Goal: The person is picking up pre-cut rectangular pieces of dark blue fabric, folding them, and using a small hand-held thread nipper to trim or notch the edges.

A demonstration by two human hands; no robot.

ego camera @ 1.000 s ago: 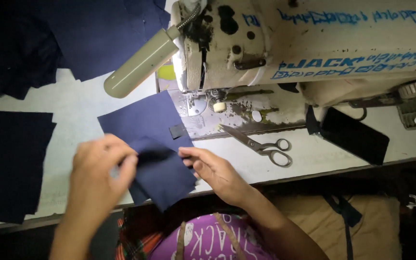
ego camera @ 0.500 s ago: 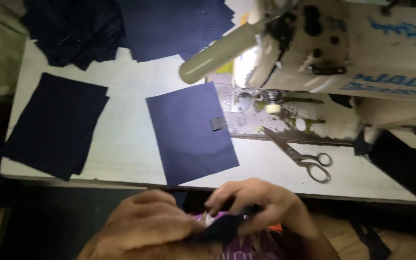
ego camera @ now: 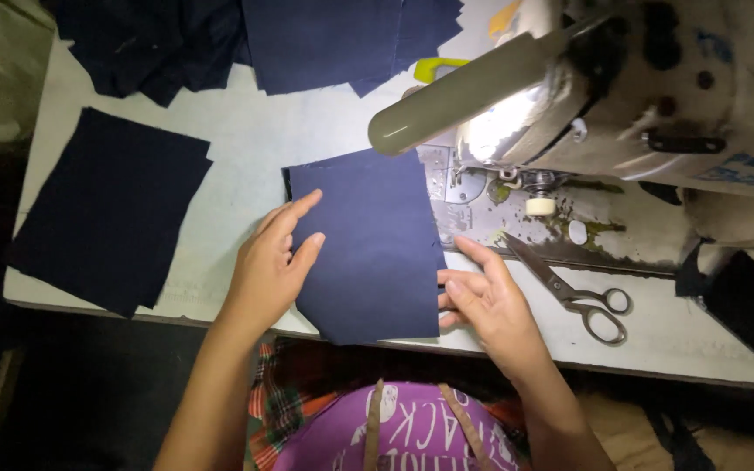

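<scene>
Cut off at the top of the frame: a heap of dark fabric point(ego camera: 220, 39). Sewing machine point(ego camera: 621, 96) cropped at the upper right, needle area washed out by lamp glare; blue lettering on its pale body, blurred. Navy fabric panel point(ego camera: 373, 244) flat at centre, lower edge overhanging the white table point(ego camera: 246, 139). Left hand point(ego camera: 268, 270) open, fingers spread, resting on the panel's left edge. Right hand point(ego camera: 490, 301) open, fingertips touching the right edge, gripping nothing. Scissors point(ego camera: 578, 292) just right of that hand, lying closed. Second navy piece point(ego camera: 111, 209) at left, apart, bare table strip between. Beneath, a purple garment with pale print, partly hidden.
</scene>
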